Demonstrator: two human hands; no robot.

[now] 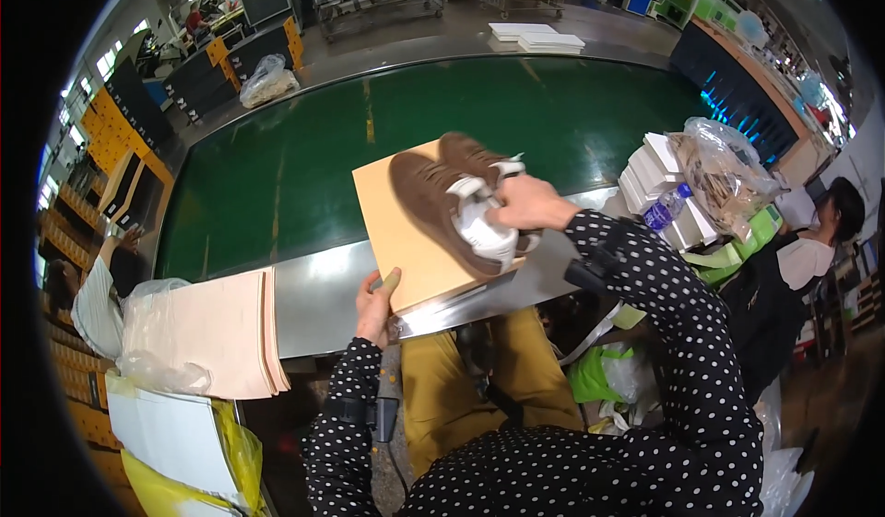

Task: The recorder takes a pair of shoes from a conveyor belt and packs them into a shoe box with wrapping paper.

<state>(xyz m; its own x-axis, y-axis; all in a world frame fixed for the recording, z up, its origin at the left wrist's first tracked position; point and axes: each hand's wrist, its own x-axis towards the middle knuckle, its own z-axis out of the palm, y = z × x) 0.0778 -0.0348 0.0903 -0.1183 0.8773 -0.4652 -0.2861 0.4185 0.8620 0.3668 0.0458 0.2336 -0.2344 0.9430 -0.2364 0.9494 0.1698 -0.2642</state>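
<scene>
A pair of brown shoes (426, 205) with white linings lies side by side on a flat tan cardboard piece (378, 199), which rests at the near edge of the green conveyor belt (304, 167). My left hand (373, 307) pinches the near left corner of the cardboard, thumb on top and fingers underneath. Over the shoe openings, my right hand (535, 202) is closed on the right-hand shoe near its collar. Its fingertips are partly hidden, and that shoe is slightly blurred.
Stacked pink-beige sheets (207, 337) sit at the left. White boxes (650, 181), a bottle (666, 208) and a plastic bag (728, 162) stand at the right. White flat boxes (550, 41) lie beyond the belt. People are on both sides, one seated at right (784, 277).
</scene>
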